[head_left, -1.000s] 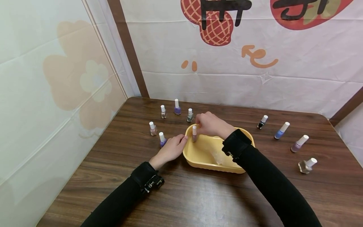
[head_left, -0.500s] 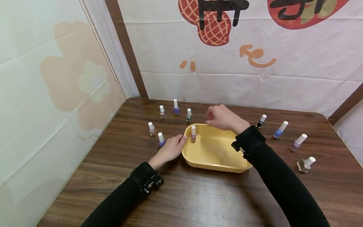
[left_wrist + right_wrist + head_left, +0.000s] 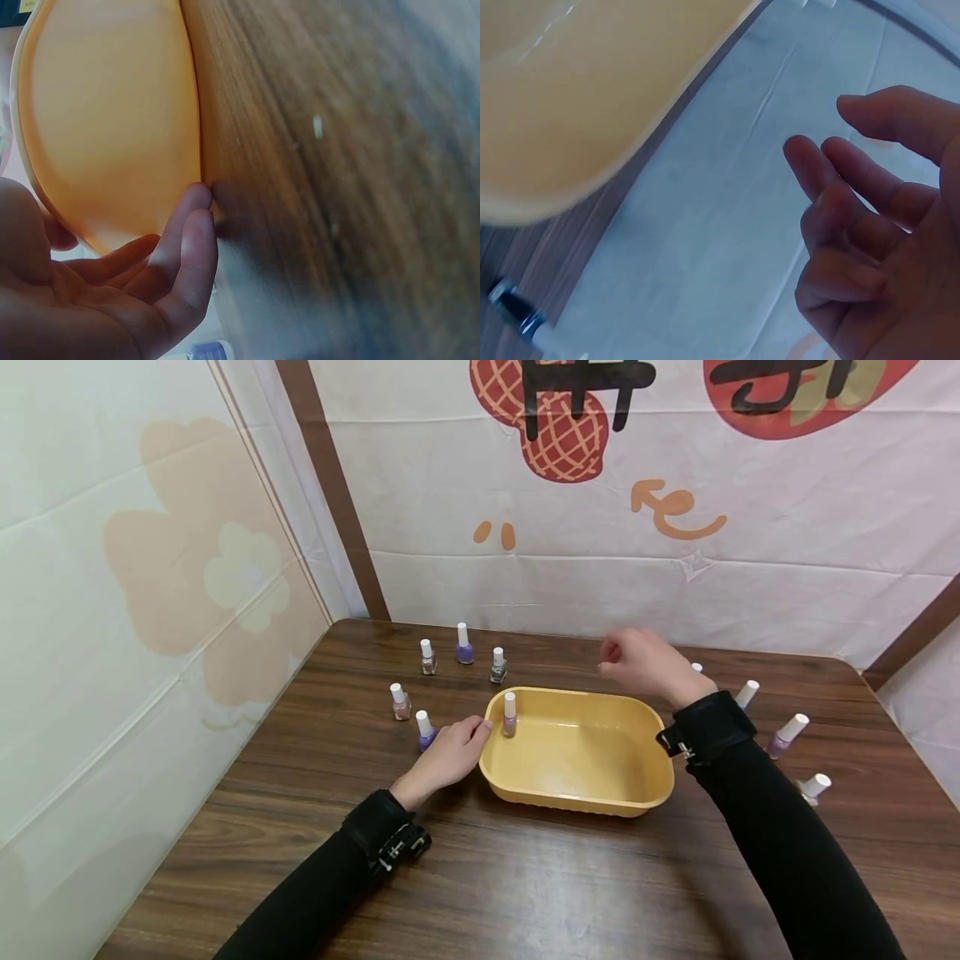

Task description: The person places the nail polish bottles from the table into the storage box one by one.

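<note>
There are ten capped bottles [image 3: 510, 723], one yellow tray [image 3: 573, 764], two black wrist straps [image 3: 708, 727] and one wooden table [image 3: 487, 893].

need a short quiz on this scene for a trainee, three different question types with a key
1. True or false: the right hand is holding a nail polish bottle.
2. How many things stand inside the yellow tray?
3. Where does the left hand touch the tray? A) its left end B) its right end C) the middle of its near side

Key:
1. False; that hand is held in the air with nothing in it.
2. One, a pinkish nail polish bottle.
3. A
</note>
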The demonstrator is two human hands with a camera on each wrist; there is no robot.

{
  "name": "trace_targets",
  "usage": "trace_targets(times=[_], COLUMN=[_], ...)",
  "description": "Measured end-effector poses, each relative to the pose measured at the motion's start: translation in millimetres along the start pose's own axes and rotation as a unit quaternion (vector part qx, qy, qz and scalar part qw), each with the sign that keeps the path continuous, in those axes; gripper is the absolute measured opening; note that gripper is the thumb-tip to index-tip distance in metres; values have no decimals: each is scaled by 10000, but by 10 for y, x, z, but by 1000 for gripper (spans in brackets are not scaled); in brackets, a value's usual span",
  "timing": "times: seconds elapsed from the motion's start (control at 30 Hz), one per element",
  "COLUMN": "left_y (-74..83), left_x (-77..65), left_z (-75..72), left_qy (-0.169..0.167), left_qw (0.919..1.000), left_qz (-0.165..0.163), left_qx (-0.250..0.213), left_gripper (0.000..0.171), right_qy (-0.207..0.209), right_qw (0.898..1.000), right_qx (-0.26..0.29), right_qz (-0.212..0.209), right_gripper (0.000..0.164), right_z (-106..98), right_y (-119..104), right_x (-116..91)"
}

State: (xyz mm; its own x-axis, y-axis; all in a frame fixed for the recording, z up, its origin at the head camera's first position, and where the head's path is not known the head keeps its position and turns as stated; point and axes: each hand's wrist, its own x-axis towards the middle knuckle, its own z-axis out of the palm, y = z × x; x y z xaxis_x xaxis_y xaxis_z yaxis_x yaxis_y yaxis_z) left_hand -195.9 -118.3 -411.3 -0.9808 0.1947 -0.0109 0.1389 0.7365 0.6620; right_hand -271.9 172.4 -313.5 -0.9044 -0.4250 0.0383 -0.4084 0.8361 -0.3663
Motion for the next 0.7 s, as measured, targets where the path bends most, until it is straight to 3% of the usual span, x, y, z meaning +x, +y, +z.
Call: trace_targets(times=[0.13, 0.37, 0.7], left_y=[-4, -10, 1], left_x=[5, 14, 7], left_z=[0, 0, -8], left_qy=[-4, 12, -40], left_qw=[10000, 9999, 10000], left_qz=[47, 93, 67], left_qx=[20, 37, 3], left_gripper=[35, 34, 35], right_qy=[33, 203, 417], right_qw=[9998, 9948, 9874], right_qx=[-48, -422, -547], right_qz=[188, 906, 1424], right_gripper=[27, 28, 29], right_z=[-70, -141, -100], right_y=[171, 457, 792], right_x=[-40, -97, -184])
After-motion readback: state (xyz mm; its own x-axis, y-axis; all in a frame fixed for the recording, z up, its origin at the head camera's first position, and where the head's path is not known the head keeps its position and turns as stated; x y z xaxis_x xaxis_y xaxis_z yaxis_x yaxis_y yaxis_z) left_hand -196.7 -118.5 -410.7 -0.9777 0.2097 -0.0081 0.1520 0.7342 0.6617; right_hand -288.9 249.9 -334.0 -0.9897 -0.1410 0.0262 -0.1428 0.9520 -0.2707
